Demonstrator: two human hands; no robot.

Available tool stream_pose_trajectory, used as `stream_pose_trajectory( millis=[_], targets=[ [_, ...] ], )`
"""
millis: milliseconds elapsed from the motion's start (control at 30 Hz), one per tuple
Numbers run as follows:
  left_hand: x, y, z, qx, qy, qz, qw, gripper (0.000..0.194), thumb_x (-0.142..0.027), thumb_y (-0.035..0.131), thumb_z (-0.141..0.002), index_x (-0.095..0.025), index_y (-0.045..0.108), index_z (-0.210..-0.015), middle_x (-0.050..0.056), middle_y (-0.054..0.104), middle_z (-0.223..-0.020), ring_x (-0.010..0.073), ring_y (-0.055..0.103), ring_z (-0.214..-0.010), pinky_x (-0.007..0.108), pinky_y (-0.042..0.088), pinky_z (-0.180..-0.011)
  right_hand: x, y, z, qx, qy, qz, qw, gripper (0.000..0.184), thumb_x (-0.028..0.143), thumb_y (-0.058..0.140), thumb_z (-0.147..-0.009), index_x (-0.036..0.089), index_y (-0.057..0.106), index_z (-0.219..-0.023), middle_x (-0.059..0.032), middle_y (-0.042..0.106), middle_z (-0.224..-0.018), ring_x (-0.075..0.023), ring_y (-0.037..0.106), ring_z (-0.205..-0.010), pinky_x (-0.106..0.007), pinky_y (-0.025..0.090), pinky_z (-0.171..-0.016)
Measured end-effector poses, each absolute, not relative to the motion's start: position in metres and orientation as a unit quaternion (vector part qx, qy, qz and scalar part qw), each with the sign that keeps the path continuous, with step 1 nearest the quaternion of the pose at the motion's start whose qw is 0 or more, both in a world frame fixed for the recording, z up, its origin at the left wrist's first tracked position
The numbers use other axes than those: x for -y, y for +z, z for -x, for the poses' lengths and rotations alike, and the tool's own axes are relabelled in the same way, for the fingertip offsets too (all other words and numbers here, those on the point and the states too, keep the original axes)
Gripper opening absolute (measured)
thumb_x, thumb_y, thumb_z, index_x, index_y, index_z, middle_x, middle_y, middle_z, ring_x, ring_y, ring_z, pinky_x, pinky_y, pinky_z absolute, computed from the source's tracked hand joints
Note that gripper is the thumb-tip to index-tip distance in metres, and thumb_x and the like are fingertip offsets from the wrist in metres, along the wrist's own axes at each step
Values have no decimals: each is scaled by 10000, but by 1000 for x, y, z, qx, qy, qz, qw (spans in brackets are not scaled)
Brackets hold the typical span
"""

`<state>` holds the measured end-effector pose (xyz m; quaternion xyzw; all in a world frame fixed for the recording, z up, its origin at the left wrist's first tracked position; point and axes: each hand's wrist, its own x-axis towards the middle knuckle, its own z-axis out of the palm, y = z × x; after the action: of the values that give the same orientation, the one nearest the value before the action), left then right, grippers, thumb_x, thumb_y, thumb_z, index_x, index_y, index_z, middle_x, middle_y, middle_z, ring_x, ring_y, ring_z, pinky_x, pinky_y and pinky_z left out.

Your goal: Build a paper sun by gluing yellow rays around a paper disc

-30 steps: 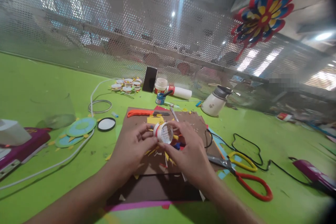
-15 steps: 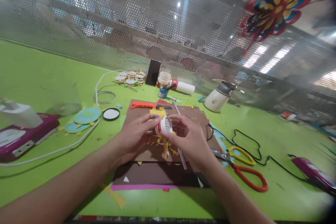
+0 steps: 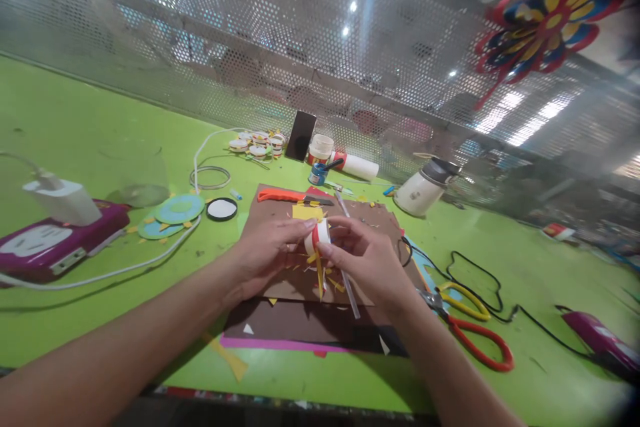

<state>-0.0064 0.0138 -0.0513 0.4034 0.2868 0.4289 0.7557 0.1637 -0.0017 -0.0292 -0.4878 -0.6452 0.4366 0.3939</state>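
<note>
Between my two hands is a small white paper ring with a red band [image 3: 323, 233], its edge turned toward me. My left hand [image 3: 280, 247] is closed on its left side, thumb along the top. The fingers and thumb of my right hand [image 3: 367, 257] pinch its right side. Yellow paper strips [image 3: 320, 273] hang below the ring. Beneath lies a brown board [image 3: 300, 290] scattered with scraps. A yellow paper piece [image 3: 307, 212], an orange-handled knife [image 3: 285, 195] and a clear thin stick [image 3: 350, 290] rest on the board.
Scissors [image 3: 480, 340] lie right of the board beside a black cord. At left are a purple power strip [image 3: 100, 230], blue-green paper rings [image 3: 180, 209] and a round black-rimmed lid [image 3: 221, 209]. Finished-looking paper rings [image 3: 257, 150], a phone [image 3: 301, 135], jars [image 3: 319, 173] and a white jug [image 3: 425, 190] stand behind.
The ring has turned in my hands, so its printed inside no longer shows and its red-banded side does. The whole view has shifted slightly.
</note>
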Motion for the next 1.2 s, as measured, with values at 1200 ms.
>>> stream_pose_trajectory(
  millis=[1200],
  targets=[
    [-3,-40,3,-320,443,-452,705,350,-410,620,-818,-220,699,-1101,76,668,-1200,245,605,-1058,321,464,-844,7,-33,-157,639,384,486,456,377,342,724,-734,197,598,-1059,-49,678,-890,-178,639,-789,-316,531,-696]
  ],
)
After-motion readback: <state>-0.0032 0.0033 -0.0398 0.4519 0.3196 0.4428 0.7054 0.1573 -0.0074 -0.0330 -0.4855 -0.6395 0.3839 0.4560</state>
